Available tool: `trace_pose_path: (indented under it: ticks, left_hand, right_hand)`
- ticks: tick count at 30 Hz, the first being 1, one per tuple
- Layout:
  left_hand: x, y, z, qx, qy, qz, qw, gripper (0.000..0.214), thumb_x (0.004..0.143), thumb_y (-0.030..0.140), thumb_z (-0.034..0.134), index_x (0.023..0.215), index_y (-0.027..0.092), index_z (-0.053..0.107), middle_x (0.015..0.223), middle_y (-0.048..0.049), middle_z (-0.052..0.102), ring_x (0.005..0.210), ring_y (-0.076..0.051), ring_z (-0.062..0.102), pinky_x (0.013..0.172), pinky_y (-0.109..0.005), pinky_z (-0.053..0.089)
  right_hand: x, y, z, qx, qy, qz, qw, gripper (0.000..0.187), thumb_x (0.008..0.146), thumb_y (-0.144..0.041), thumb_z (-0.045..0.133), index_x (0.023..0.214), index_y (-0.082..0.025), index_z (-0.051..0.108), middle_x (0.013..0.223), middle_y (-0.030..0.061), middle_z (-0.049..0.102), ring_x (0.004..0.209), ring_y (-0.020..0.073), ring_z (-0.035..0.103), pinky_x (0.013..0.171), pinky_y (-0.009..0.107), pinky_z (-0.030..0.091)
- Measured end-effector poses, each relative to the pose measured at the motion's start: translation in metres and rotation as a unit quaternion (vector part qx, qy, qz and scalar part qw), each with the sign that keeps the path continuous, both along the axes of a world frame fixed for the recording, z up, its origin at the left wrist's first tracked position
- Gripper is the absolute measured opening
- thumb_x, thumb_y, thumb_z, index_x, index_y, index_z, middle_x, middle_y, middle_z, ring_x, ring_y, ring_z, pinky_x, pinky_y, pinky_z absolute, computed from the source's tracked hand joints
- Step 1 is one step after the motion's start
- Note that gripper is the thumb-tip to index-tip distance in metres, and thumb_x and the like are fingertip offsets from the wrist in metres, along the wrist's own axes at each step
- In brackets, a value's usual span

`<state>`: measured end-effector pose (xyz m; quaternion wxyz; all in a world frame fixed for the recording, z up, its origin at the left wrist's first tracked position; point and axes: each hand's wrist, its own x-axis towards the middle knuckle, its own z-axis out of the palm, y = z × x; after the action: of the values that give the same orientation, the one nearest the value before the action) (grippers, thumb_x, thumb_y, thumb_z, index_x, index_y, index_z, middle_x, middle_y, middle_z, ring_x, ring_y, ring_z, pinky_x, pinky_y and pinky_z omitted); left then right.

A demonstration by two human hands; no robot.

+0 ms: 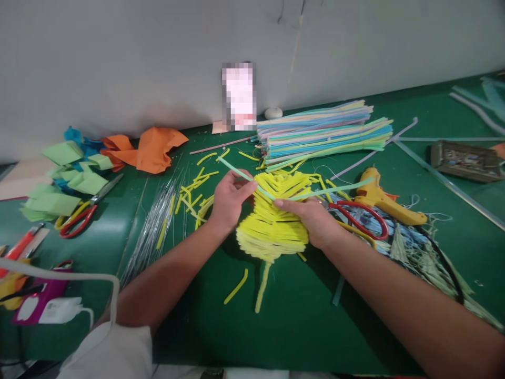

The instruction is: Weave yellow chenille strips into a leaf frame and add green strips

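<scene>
A leaf-shaped piece made of yellow pipe cleaners [272, 229], with a short stem pointing toward me, is held between my hands above the green table. Across its upper part runs a pale green pipe cleaner [339, 188], bent into a wide V. My left hand [231, 200] pinches the left arm of this pipe cleaner at the leaf's left edge. With the thumb pressed near the bend, my right hand [311, 216] grips the leaf's right side and the pipe cleaner; its other fingers are mostly hidden beneath. Yellow offcuts [193, 195] lie left of the leaf.
Bundled pastel pipe cleaners [323, 137] lie at the back, near a blurred phone-like screen [239, 97]. At right are a yellow glue gun [382, 197], red-handled scissors [363, 210] and tassels [418, 252]. Wires [153, 226], more scissors [81, 218] and crumpled paper [158, 150] lie left.
</scene>
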<state>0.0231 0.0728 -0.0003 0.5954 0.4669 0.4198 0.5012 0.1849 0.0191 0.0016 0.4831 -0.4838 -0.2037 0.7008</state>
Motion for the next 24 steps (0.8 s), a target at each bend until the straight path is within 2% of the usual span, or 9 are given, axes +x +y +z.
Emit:
trace_pose_path:
  ticks: [4,7,10,17,24]
  left_hand:
    - [0.0,-0.0002,-0.0014,0.004,0.001,-0.017,1.0,0.03,0.068,0.036,0.077,0.086,0.022,0.056,0.066,0.0045,0.059,0.053,-0.01,0.055,0.053,-0.025,0.047]
    - [0.0006,-0.0001,-0.0023,0.006,0.005,-0.017,1.0,0.03,0.069,0.036,0.077,0.086,0.022,0.057,0.067,0.004,0.061,0.053,-0.01,0.055,0.052,-0.024,0.047]
    - [0.0018,-0.0007,-0.0028,0.004,0.015,-0.006,1.0,0.03,0.069,0.036,0.077,0.086,0.021,0.057,0.066,0.0043,0.061,0.051,-0.009,0.055,0.05,-0.023,0.046]
    - [0.0021,-0.0019,-0.0024,-0.006,0.022,0.021,1.0,0.026,0.072,0.034,0.075,0.083,0.021,0.056,0.053,0.0061,0.055,0.044,-0.01,0.053,0.046,-0.023,0.044]
    - [0.0009,-0.0017,0.0034,-0.037,0.038,0.013,0.998,0.027,0.071,0.03,0.073,0.095,0.021,0.063,0.061,0.0035,0.062,0.048,-0.01,0.055,0.047,-0.023,0.044]
  right_hand:
    - [0.001,0.0002,0.0015,0.006,0.002,-0.002,1.0,0.046,0.054,-0.03,0.09,0.097,-0.021,0.075,0.093,0.0071,0.079,0.09,0.0339,0.075,0.084,0.05,0.06]
    - [0.0037,0.001,0.0001,-0.013,0.006,0.011,1.0,0.046,0.055,-0.029,0.089,0.097,-0.019,0.076,0.094,0.0085,0.079,0.086,0.0337,0.075,0.081,0.05,0.061]
    - [0.0046,0.0009,-0.001,-0.017,0.012,0.012,1.0,0.045,0.055,-0.028,0.089,0.097,-0.018,0.076,0.095,0.0087,0.079,0.083,0.0332,0.075,0.078,0.049,0.062]
    - [-0.0025,-0.0027,-0.0006,0.01,-0.001,-0.024,1.0,0.046,0.052,-0.028,0.091,0.095,-0.019,0.075,0.098,0.0078,0.079,0.093,0.0351,0.074,0.085,0.05,0.06]
    - [-0.0044,-0.0056,-0.0016,0.03,-0.018,-0.038,0.999,0.051,0.052,-0.031,0.091,0.099,-0.019,0.075,0.102,0.0081,0.078,0.097,0.0362,0.073,0.088,0.051,0.059]
